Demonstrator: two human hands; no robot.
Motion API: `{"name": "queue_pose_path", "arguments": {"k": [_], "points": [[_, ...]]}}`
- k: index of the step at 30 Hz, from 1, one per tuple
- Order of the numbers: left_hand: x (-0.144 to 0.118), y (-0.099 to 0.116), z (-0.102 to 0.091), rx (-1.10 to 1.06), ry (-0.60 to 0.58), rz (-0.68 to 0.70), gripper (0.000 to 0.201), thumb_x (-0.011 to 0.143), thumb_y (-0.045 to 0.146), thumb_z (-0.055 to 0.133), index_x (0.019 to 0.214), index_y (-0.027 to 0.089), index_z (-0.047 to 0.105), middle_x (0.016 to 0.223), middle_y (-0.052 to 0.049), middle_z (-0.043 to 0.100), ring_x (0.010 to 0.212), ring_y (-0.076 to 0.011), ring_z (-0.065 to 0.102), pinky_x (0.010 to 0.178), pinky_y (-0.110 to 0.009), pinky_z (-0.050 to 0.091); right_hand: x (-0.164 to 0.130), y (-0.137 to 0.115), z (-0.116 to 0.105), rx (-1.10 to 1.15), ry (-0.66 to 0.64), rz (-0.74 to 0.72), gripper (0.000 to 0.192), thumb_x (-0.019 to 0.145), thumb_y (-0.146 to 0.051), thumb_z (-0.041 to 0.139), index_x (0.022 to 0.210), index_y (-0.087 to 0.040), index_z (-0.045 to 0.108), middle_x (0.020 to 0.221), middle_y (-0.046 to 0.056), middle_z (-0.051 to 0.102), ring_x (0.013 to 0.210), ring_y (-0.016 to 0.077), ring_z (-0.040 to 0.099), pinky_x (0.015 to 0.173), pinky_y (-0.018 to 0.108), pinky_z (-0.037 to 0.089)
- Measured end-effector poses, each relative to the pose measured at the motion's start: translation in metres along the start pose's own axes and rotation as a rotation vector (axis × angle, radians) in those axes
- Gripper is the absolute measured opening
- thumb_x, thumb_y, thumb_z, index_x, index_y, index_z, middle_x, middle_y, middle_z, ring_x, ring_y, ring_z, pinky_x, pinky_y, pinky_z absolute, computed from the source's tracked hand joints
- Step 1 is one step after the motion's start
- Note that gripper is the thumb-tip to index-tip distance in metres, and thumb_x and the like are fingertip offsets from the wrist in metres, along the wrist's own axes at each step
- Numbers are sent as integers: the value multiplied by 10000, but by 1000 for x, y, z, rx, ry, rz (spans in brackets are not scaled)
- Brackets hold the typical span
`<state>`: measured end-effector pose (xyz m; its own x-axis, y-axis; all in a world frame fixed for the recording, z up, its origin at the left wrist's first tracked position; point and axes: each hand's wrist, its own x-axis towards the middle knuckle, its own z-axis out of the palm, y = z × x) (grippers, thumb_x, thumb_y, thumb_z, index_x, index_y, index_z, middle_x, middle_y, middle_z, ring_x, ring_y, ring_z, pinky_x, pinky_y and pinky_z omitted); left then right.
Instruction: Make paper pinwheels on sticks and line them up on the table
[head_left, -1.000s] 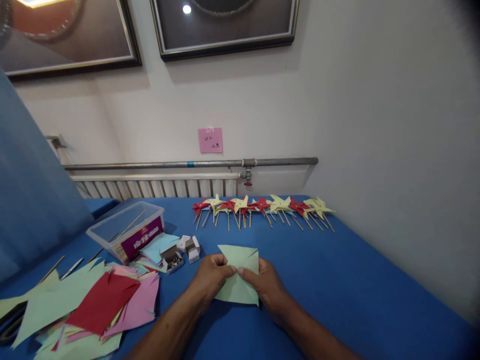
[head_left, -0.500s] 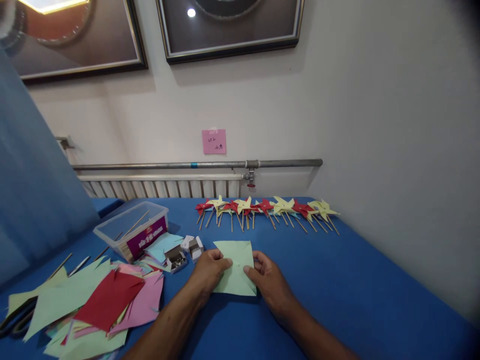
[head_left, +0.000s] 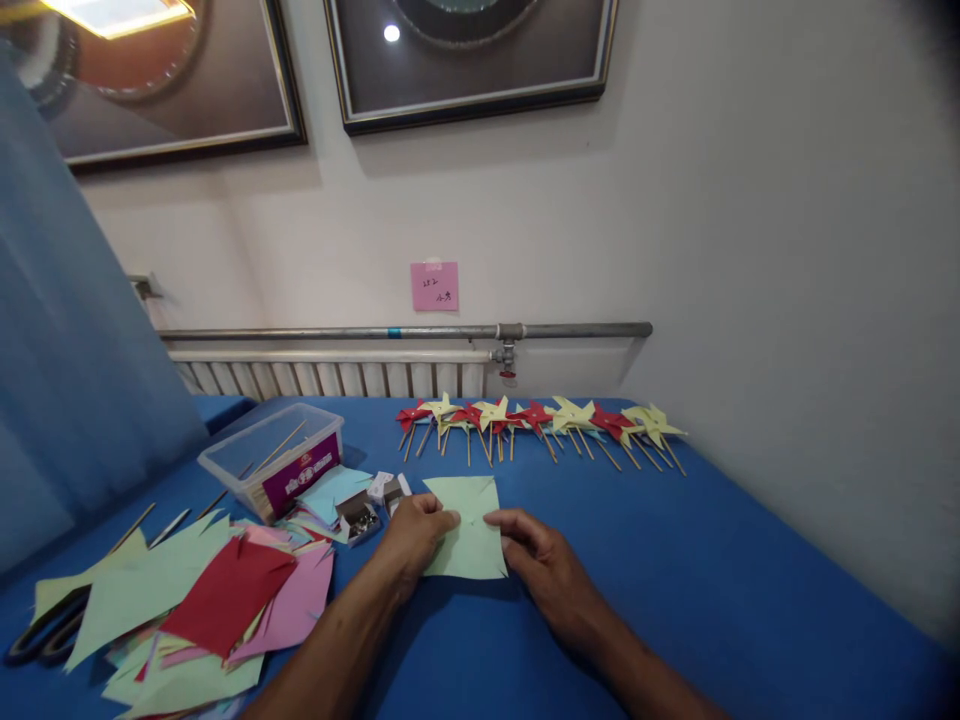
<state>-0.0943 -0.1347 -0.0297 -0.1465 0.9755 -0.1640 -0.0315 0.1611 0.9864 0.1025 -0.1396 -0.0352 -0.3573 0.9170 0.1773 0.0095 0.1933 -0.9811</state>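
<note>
A light green paper square (head_left: 472,550) with slits cut in from its corners is held up above the blue tablecloth. My left hand (head_left: 412,535) grips its left side, thumb lying on top and fingers mostly hidden behind. At the right edge is my right hand (head_left: 544,565), its index finger stretched over the paper's border and its thumb apart, lower down. A small mark shows near the middle of the square. Just beyond my left hand stand a small open box (head_left: 358,520) of metal pins and another little white box (head_left: 394,488).
Cut paper sheets, a red one (head_left: 229,590) on top, lie piled at left beside black-handled scissors (head_left: 49,635). Behind them stands a clear plastic tub (head_left: 262,455) with sticks. A row of paper pinwheels (head_left: 534,415) lies along the back, before the wall and pipe (head_left: 450,332).
My right thumb has come off the paper's face, and the index finger now reaches over the edge. The view has shifted slightly. My left hand keeps its grip.
</note>
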Motion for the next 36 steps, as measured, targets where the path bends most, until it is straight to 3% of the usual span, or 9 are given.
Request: {"name": "queue_pose_path", "arguments": {"k": [5, 12, 19, 23, 36], "points": [[1, -9, 4, 27, -67, 5, 326, 601, 414, 787, 674, 190, 562, 531, 27, 576, 444, -104, 454, 478, -243, 324, 1, 1, 2, 7, -22, -31, 241, 871, -445, 654, 889, -215, 726, 772, 4, 683, 758, 187, 614, 726, 295, 474], [-2, -15, 18, 43, -113, 31, 288, 594, 374, 788, 613, 203, 557, 531, 25, 566, 462, -102, 439, 488, -248, 320, 6, 13, 8, 134, 53, 88, 376, 744, -568, 766, 782, -230, 607, 672, -33, 619, 640, 163, 579, 651, 288, 485], [-10, -12, 23, -6, -140, 17, 311, 566, 397, 807, 642, 195, 582, 559, 17, 596, 482, -115, 479, 506, -254, 348, 7, 19, 12, 107, 149, 121, 346, 712, -487, 770, 908, -246, 617, 586, -79, 531, 534, 138, 489, 527, 252, 373], [-10, -14, 22, -6, -148, 4, 334, 582, 426, 798, 664, 196, 570, 547, 30, 569, 477, -109, 461, 504, -250, 319, 8, 21, 14, 122, 158, 155, 401, 690, -457, 777, 991, -252, 610, 608, -80, 540, 547, 149, 505, 533, 261, 387], [-18, -5, 24, -95, -187, -31, 479, 585, 577, 832, 649, 196, 547, 547, 36, 556, 487, -100, 464, 519, -249, 339, 10, 31, 15, -17, 236, 89, 306, 753, -415, 715, 999, -261, 619, 553, -92, 499, 488, 142, 467, 474, 255, 352]]}}
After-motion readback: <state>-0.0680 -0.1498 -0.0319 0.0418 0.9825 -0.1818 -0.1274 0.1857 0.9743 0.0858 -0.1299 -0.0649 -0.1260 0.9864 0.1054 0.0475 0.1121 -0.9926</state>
